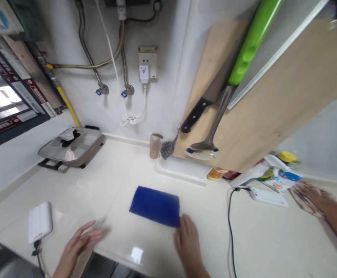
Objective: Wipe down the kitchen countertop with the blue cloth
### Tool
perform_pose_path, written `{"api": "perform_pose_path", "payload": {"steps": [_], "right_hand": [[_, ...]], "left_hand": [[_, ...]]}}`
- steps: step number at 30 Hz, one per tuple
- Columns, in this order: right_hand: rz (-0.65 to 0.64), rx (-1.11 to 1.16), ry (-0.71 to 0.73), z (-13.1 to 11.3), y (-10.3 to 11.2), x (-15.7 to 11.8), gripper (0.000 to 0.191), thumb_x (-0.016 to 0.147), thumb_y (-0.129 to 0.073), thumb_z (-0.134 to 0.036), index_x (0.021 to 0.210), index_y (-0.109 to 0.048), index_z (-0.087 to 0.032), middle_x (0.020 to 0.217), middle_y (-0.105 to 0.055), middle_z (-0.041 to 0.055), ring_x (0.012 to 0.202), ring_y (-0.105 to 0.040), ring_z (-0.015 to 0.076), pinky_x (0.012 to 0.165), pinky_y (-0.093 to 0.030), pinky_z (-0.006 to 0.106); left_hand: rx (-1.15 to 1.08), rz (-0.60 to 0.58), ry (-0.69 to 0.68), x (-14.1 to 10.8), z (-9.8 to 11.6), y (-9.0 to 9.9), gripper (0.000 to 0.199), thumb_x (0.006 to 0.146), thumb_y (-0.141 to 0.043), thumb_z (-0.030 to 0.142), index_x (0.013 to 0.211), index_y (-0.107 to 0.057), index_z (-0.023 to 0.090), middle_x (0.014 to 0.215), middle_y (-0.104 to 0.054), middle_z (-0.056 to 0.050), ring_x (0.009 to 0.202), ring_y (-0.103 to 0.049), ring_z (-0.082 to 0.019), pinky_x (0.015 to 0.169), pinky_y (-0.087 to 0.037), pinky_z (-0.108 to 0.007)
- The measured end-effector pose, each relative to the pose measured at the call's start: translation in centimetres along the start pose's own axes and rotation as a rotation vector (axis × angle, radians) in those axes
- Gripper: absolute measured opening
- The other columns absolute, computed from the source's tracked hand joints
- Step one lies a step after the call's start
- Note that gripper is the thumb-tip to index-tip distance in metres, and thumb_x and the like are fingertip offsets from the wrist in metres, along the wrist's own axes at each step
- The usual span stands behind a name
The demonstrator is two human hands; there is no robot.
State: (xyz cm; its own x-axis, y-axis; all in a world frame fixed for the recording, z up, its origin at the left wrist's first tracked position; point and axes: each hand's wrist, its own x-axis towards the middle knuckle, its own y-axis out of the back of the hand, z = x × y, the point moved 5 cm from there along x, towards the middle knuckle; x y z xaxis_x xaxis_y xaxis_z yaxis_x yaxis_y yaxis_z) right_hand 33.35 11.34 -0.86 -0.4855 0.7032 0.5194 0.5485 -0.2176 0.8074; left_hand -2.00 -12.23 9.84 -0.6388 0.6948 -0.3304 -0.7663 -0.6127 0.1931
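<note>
A folded dark blue cloth [156, 206] lies flat on the pale countertop [119, 216]. My right hand [188, 240] rests at its lower right corner, fingertips down against the edge, thumb to the left; I see no grip around the cloth. To the left, apart from the cloth, my left hand [83, 241] hovers over the counter's front edge with spread fingers and nothing in it.
At far right another person's hand [315, 197] presses a pinkish cloth [304, 202] on the counter. White power banks [40, 222] with black cables lie at both sides. An electric pan [72, 144], brown cup [154, 146] and steel scrubber [166, 149] stand behind. A knife [197, 114] and ladle [214, 127] hang above.
</note>
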Motion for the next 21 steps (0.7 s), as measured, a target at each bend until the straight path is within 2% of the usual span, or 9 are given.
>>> {"api": "perform_pose_path", "payload": {"steps": [1,3,6,8,10,12,14,18,21], "right_hand": [[0.002,-0.003,0.0,0.0,0.0,0.0,0.059,0.095,-0.045,-0.027,0.151,-0.03,-0.014,0.147,-0.048,0.02,0.141,-0.039,0.0344,0.109,-0.042,0.06],[-0.003,-0.011,0.002,0.1,-0.2,0.0,0.061,0.095,-0.046,-0.025,0.152,-0.028,-0.015,0.148,-0.047,0.0186,0.141,-0.039,0.0339,0.109,-0.043,0.059],[-0.002,-0.033,-0.003,0.4,-0.4,-0.1,0.063,0.094,-0.046,-0.023,0.154,-0.026,-0.018,0.15,-0.046,0.0163,0.141,-0.041,0.0328,0.108,-0.046,0.058],[0.007,-0.052,0.007,0.7,-0.7,-0.3,0.064,0.093,-0.046,-0.023,0.154,-0.026,-0.02,0.152,-0.045,0.0144,0.14,-0.043,0.0322,0.106,-0.048,0.056],[0.037,-0.074,0.027,0.9,-1.0,-0.4,0.064,0.093,-0.046,-0.023,0.154,-0.028,-0.021,0.152,-0.046,0.0127,0.137,-0.046,0.0318,0.104,-0.051,0.054],[0.07,-0.103,0.047,1.1,-1.1,-0.4,0.064,0.092,-0.047,-0.024,0.154,-0.03,-0.022,0.152,-0.047,0.0118,0.134,-0.05,0.0317,0.101,-0.053,0.051],[0.094,-0.137,0.073,1.3,-1.2,-0.4,0.065,0.09,-0.049,-0.023,0.153,-0.032,-0.021,0.151,-0.048,0.0115,0.132,-0.053,0.0314,0.1,-0.055,0.048],[0.092,-0.183,0.113,1.6,-1.1,-0.3,0.069,0.087,-0.049,-0.019,0.154,-0.032,-0.022,0.147,-0.053,0.0102,0.129,-0.056,0.0292,0.1,-0.055,0.044],[0.066,-0.184,0.092,1.8,-1.3,-0.4,0.071,0.086,-0.049,-0.019,0.154,-0.03,-0.026,0.147,-0.053,0.0067,0.126,-0.059,0.0284,0.098,-0.057,0.043]], "left_hand": [[0.081,-0.138,-0.084,2.1,1.7,-2.8,0.068,0.086,-0.044,0.068,0.131,-0.056,0.018,0.114,-0.073,-0.01,0.112,-0.066,-0.031,0.105,-0.051,-0.051],[0.366,-0.362,-0.349,5.2,4.8,-9.3,0.052,0.093,-0.038,0.055,0.122,-0.065,0.021,0.123,-0.07,-0.009,0.119,-0.062,-0.028,0.11,-0.047,-0.047],[0.765,-0.563,-0.747,7.1,6.4,-19.4,0.045,0.097,-0.031,0.031,0.131,-0.061,0.03,0.138,-0.061,-0.003,0.133,-0.051,-0.021,0.12,-0.034,-0.049],[0.948,-0.58,-0.946,7.3,5.5,-24.4,0.047,0.097,-0.037,0.026,0.142,-0.049,0.034,0.149,-0.049,-0.002,0.142,-0.039,-0.024,0.12,-0.029,-0.057],[1.069,-0.458,-1.026,7.8,4.0,-27.3,0.049,0.097,-0.042,0.029,0.146,-0.042,0.033,0.153,-0.044,-0.007,0.144,-0.036,-0.031,0.114,-0.035,-0.065],[1.13,-0.342,-1.09,8.0,2.5,-28.4,0.056,0.096,-0.047,0.029,0.15,-0.034,0.035,0.159,-0.033,-0.007,0.145,-0.03,-0.037,0.111,-0.037,-0.068],[1.153,-0.276,-1.149,8.3,1.5,-28.0,0.062,0.096,-0.046,0.028,0.153,-0.024,0.038,0.163,-0.023,-0.005,0.147,-0.027,-0.037,0.11,-0.038,-0.068],[1.18,-0.242,-1.209,9.9,1.1,-24.2,0.063,0.096,-0.045,0.033,0.153,-0.019,0.041,0.163,-0.021,0.001,0.146,-0.029,-0.035,0.11,-0.041,-0.062],[1.184,-0.169,-1.17,13.0,1.5,-20.5,0.059,0.097,-0.044,0.033,0.151,-0.022,0.044,0.161,-0.028,0.003,0.145,-0.033,-0.033,0.111,-0.04,-0.061]]}}
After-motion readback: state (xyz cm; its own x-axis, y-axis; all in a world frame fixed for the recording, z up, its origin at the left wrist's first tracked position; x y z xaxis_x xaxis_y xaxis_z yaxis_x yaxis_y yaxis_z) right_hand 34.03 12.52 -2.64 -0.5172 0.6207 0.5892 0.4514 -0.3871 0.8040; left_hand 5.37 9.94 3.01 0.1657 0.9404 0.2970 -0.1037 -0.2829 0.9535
